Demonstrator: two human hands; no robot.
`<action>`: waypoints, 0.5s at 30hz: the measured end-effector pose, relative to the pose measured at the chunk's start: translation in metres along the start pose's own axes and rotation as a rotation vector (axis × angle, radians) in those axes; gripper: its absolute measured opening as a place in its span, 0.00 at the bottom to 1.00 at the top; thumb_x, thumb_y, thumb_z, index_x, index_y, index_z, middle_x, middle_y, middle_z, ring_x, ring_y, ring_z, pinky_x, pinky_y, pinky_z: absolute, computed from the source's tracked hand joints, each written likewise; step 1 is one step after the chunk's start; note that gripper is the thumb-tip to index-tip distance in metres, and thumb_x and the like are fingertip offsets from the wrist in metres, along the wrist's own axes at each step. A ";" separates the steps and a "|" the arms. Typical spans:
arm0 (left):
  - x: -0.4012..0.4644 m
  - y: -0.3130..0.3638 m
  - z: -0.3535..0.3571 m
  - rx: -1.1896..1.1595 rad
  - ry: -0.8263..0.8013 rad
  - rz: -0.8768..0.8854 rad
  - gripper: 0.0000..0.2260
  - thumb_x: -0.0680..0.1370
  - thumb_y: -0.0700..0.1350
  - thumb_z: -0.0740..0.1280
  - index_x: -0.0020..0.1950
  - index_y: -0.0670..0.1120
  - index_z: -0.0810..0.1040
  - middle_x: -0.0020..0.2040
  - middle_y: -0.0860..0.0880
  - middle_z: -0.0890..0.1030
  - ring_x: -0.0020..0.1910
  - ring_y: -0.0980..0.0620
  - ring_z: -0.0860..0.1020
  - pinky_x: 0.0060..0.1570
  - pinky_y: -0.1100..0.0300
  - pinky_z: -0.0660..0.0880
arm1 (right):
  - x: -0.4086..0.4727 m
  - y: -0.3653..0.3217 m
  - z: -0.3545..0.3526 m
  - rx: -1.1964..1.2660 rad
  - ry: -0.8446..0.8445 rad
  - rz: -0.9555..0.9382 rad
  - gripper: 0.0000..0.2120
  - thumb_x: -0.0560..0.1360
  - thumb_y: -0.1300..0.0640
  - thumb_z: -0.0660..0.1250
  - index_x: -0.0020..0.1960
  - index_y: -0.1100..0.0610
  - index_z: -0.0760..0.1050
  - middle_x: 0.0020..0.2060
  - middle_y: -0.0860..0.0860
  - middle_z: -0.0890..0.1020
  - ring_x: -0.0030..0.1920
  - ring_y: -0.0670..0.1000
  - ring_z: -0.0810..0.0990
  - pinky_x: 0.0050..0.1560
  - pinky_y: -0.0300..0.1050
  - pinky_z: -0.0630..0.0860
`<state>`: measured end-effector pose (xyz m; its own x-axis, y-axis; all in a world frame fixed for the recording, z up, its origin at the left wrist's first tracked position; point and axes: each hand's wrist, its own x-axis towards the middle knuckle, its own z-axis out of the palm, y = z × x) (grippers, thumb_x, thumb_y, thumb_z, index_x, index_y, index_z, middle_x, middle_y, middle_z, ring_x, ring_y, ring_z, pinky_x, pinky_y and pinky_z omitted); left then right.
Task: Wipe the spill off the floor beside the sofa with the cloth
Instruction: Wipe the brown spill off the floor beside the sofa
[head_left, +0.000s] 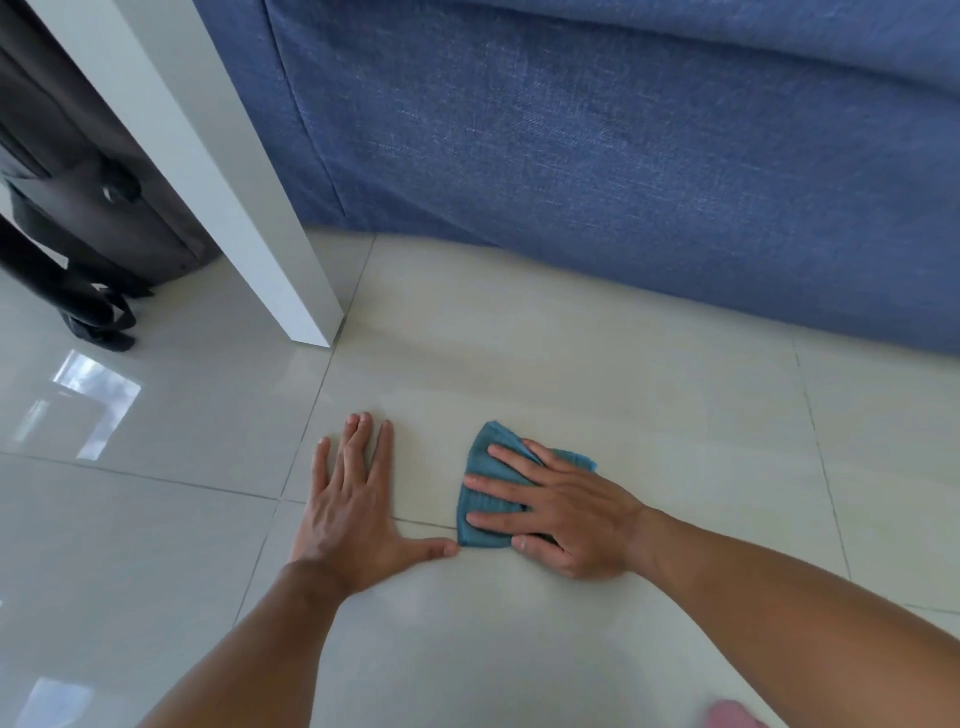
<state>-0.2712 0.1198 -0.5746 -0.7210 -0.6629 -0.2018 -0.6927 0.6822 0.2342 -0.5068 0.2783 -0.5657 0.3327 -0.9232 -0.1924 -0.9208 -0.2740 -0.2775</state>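
Two bare forearms reach in from the bottom of the frame, with a pink blur at the lower right edge too unclear to name. The left hand (353, 512) lies flat on the floor (597, 374) at lower centre, fingers spread, holding nothing. Just beside its thumb, the right hand (561, 512) presses flat on a folded teal cloth (485, 499), fingers spread across the top rather than gripping it. No spill can be made out on the glossy pale tiles. The blue fabric sofa (623, 156) fills the upper right. A white table leg (249, 218) slants down at upper left, with a dark bag (88, 208) behind it.
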 end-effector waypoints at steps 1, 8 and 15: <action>0.000 0.000 -0.001 -0.003 0.000 -0.003 0.69 0.55 0.88 0.54 0.82 0.44 0.42 0.82 0.40 0.43 0.80 0.49 0.34 0.77 0.47 0.34 | 0.007 0.001 -0.002 0.003 -0.015 -0.022 0.23 0.84 0.46 0.52 0.78 0.40 0.61 0.81 0.41 0.54 0.82 0.51 0.42 0.80 0.56 0.40; -0.001 0.001 -0.001 -0.033 0.002 -0.008 0.70 0.54 0.88 0.54 0.82 0.44 0.40 0.82 0.42 0.41 0.79 0.50 0.32 0.77 0.47 0.33 | 0.033 0.023 -0.016 0.072 0.041 0.276 0.25 0.84 0.46 0.47 0.80 0.39 0.54 0.81 0.39 0.48 0.81 0.47 0.39 0.79 0.50 0.37; -0.002 0.002 -0.004 -0.047 0.015 -0.023 0.69 0.55 0.88 0.54 0.82 0.44 0.43 0.82 0.41 0.44 0.80 0.50 0.34 0.77 0.48 0.33 | -0.013 0.019 0.000 0.123 0.254 1.061 0.26 0.84 0.47 0.46 0.82 0.45 0.51 0.82 0.46 0.48 0.82 0.54 0.43 0.79 0.57 0.44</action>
<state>-0.2708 0.1214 -0.5703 -0.7044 -0.6828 -0.1939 -0.7072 0.6518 0.2739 -0.5285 0.2855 -0.5680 -0.6815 -0.7058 -0.1933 -0.6825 0.7083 -0.1802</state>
